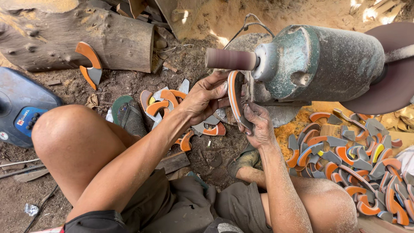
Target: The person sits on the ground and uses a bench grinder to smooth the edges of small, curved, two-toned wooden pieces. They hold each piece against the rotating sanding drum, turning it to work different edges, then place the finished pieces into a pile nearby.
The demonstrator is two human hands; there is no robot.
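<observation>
Both my hands grip one curved orange-and-grey rubber piece [235, 96], held on edge just below the brown sanding drum [230, 59] of a green-grey motor [321, 62]. My left hand [206, 97] holds its upper left side with fingers wrapped over the top. My right hand [258, 125] pinches its lower end from underneath. The piece sits close under the drum; whether it touches is unclear.
A heap of similar orange-and-grey curved pieces [353, 162] lies at the right. A smaller scatter [166, 105] lies on the dirt ahead. A log [64, 36] with one piece leaning on it is at upper left, a blue device [19, 110] at left, a large disc [394, 73] at far right.
</observation>
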